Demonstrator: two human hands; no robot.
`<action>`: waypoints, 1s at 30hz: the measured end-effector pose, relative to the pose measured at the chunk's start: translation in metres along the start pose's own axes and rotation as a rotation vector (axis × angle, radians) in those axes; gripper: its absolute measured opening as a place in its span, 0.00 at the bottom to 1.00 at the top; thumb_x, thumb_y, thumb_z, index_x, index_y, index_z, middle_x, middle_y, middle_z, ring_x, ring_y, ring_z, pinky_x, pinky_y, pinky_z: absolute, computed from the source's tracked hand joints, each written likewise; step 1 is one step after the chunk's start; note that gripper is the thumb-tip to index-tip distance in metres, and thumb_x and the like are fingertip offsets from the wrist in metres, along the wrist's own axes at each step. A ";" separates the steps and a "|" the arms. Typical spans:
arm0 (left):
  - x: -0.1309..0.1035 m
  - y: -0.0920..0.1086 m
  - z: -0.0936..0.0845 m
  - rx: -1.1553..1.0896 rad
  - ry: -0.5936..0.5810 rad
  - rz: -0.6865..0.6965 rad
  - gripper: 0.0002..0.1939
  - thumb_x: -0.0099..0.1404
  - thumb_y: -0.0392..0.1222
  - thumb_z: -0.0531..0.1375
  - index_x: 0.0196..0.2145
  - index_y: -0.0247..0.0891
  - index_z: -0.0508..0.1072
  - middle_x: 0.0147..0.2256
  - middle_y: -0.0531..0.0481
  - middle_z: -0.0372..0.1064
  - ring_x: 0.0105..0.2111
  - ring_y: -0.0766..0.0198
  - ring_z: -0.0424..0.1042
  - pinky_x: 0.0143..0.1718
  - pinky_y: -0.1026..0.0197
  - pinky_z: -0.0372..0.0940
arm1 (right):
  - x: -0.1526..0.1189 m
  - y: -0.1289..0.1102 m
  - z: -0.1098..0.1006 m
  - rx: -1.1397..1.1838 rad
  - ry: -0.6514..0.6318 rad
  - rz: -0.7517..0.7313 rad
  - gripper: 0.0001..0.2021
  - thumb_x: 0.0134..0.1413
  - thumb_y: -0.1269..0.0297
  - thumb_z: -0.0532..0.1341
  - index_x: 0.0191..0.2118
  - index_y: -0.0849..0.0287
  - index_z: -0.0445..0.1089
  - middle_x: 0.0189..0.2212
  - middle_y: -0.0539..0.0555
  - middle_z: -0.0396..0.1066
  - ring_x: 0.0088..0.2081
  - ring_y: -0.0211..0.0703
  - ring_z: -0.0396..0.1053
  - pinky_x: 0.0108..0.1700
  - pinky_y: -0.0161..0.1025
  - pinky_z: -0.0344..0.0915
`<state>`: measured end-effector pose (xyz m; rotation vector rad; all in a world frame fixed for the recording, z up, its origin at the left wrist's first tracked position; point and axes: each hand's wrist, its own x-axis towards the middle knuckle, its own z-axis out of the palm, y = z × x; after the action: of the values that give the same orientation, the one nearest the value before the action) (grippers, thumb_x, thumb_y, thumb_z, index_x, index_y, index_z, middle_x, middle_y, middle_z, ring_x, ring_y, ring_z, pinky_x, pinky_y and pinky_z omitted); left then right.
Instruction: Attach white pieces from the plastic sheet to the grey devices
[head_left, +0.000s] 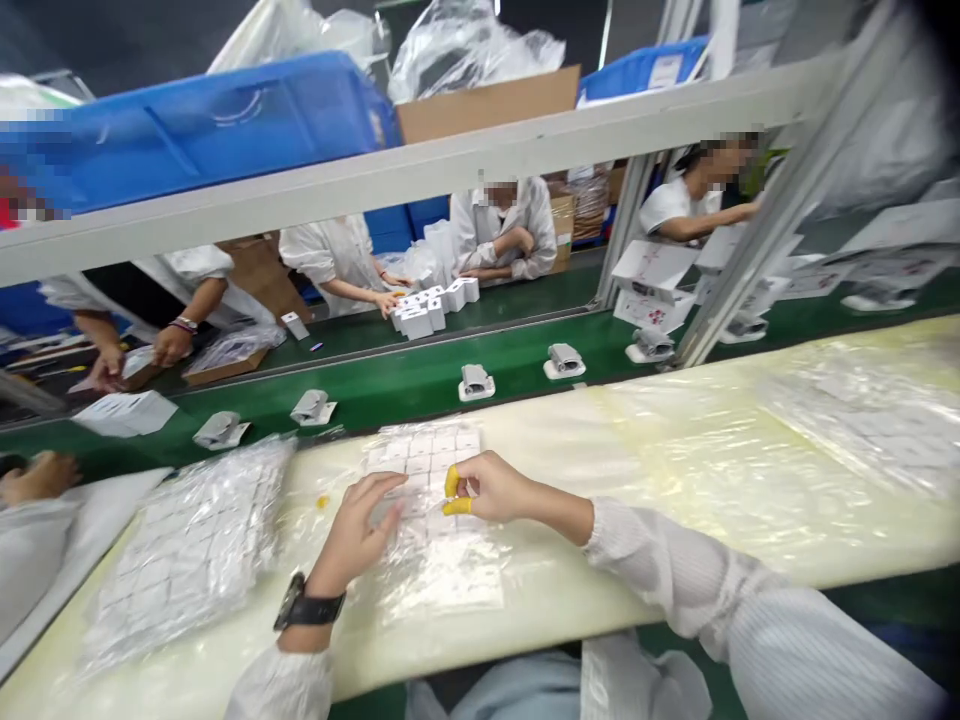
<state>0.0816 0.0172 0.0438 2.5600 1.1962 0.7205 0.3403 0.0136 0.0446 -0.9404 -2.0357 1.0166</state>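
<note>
My left hand (pixel 360 535), with a black watch (pixel 309 604) on its wrist, is held over a clear plastic bag (pixel 442 590) with its thumb and fingers apart. Inside that bag lie rows of small white square pieces (pixel 420 465). My right hand (pixel 495 487) wears yellow finger cots (pixel 457 507) on thumb and index finger. These two fingers are pinched over the bag; whatever is between their tips is too small to make out. To the left rests a fuller plastic bag (pixel 199 540) of similar white pieces.
Behind the pale worktop (pixel 562 570) runs a green conveyor belt (pixel 405 385) carrying grey and white parts (pixel 475 382). Another bag (pixel 892 425) lies at right. A metal post (pixel 780 190) and shelf beam (pixel 480 160) stand ahead. Co-workers handle white boxes (pixel 420 312) across the belt.
</note>
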 end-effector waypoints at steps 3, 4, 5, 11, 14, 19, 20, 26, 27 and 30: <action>0.047 0.042 0.007 0.030 0.031 0.254 0.14 0.68 0.41 0.60 0.51 0.46 0.72 0.48 0.47 0.72 0.49 0.55 0.70 0.49 0.51 0.62 | -0.021 0.016 -0.036 0.122 0.229 0.050 0.14 0.46 0.54 0.72 0.30 0.61 0.74 0.24 0.49 0.70 0.21 0.31 0.56 0.24 0.30 0.53; 0.066 0.056 0.015 0.033 0.063 0.336 0.11 0.67 0.39 0.60 0.47 0.46 0.73 0.45 0.48 0.74 0.46 0.56 0.72 0.47 0.52 0.62 | -0.029 0.022 -0.049 0.130 0.290 0.062 0.15 0.45 0.54 0.72 0.30 0.61 0.75 0.24 0.48 0.70 0.21 0.30 0.54 0.23 0.31 0.52; 0.085 0.069 0.025 0.033 0.104 0.402 0.09 0.67 0.37 0.60 0.44 0.45 0.74 0.42 0.49 0.75 0.43 0.58 0.72 0.45 0.53 0.61 | -0.037 0.029 -0.062 0.130 0.344 0.071 0.15 0.44 0.54 0.72 0.30 0.61 0.75 0.24 0.49 0.70 0.21 0.30 0.53 0.22 0.31 0.51; 0.195 0.123 0.092 0.091 0.233 0.748 0.08 0.66 0.31 0.59 0.41 0.42 0.72 0.37 0.50 0.77 0.34 0.62 0.72 0.37 0.55 0.60 | -0.085 0.074 -0.157 0.255 0.375 0.132 0.24 0.44 0.54 0.72 0.47 0.62 0.75 0.35 0.54 0.73 0.24 0.31 0.58 0.27 0.33 0.58; 0.242 0.139 0.118 0.100 0.240 0.876 0.08 0.66 0.31 0.59 0.42 0.41 0.72 0.38 0.49 0.77 0.33 0.62 0.72 0.36 0.55 0.60 | -0.103 0.099 -0.203 0.361 0.287 0.146 0.25 0.43 0.53 0.73 0.44 0.64 0.75 0.30 0.51 0.70 0.26 0.33 0.60 0.30 0.34 0.60; 0.302 0.153 0.156 0.113 0.189 0.943 0.06 0.68 0.33 0.58 0.41 0.40 0.72 0.37 0.49 0.77 0.33 0.62 0.71 0.36 0.55 0.59 | -0.118 0.133 -0.257 0.417 0.412 0.181 0.28 0.38 0.53 0.75 0.45 0.64 0.74 0.33 0.53 0.71 0.27 0.33 0.61 0.31 0.34 0.60; 0.311 0.154 0.163 0.106 0.175 0.948 0.06 0.69 0.34 0.57 0.40 0.40 0.73 0.37 0.49 0.77 0.33 0.62 0.71 0.36 0.55 0.59 | -0.119 0.138 -0.265 0.403 0.421 0.196 0.28 0.39 0.53 0.75 0.45 0.64 0.74 0.34 0.53 0.72 0.27 0.33 0.61 0.31 0.35 0.60; 0.347 0.149 0.208 0.033 0.069 0.912 0.08 0.71 0.37 0.55 0.38 0.41 0.74 0.36 0.48 0.76 0.33 0.62 0.71 0.36 0.55 0.59 | -0.127 0.169 -0.300 0.295 0.368 0.279 0.25 0.39 0.53 0.74 0.41 0.65 0.74 0.33 0.54 0.73 0.26 0.32 0.60 0.30 0.34 0.60; 0.354 0.148 0.215 0.027 0.039 0.883 0.09 0.71 0.38 0.54 0.40 0.42 0.75 0.38 0.48 0.76 0.35 0.61 0.71 0.38 0.54 0.60 | -0.129 0.175 -0.305 0.293 0.375 0.297 0.25 0.39 0.52 0.74 0.41 0.65 0.73 0.33 0.54 0.73 0.26 0.32 0.60 0.30 0.34 0.61; 0.381 0.147 0.237 0.019 -0.038 0.647 0.20 0.67 0.50 0.60 0.55 0.44 0.69 0.53 0.43 0.70 0.50 0.52 0.69 0.48 0.49 0.60 | -0.138 0.194 -0.322 0.222 0.432 0.374 0.27 0.39 0.51 0.73 0.43 0.64 0.71 0.34 0.55 0.74 0.25 0.33 0.62 0.29 0.34 0.61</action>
<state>0.5094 0.2156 0.0283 2.9698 0.3372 0.7663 0.7281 0.1032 0.0002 -1.3180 -1.3929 1.0901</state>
